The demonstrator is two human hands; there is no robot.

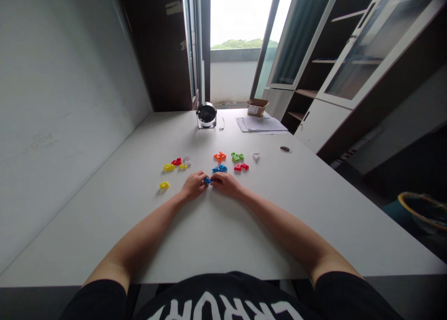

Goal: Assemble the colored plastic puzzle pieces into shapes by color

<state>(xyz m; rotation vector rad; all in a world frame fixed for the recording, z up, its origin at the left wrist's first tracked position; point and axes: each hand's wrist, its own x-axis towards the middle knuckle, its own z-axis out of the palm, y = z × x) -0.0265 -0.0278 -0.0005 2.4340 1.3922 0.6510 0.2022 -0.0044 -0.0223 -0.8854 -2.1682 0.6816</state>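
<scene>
My left hand (194, 185) is closed with its fingertips on a small blue plastic piece (207, 180), low over the white table. From the other side, the fingers of my right hand (225, 183) are bent together against the same piece; their grip is partly hidden. Just beyond my right hand lies a cluster of blue pieces (220, 169). Farther out are orange pieces (220, 156), green pieces (238, 156) and red pieces (241, 167). To the left sit yellow pieces (169, 167), more red pieces (176, 161) and a single yellow piece (164, 185).
Whitish pieces (186, 160) lie at the left, and another white piece (256, 156) at the right. Toward the back of the table (139, 217) stand a round black device (206, 115), papers (261, 124) and an open cardboard box (257, 107). A cable hole (285, 149) is near the right edge.
</scene>
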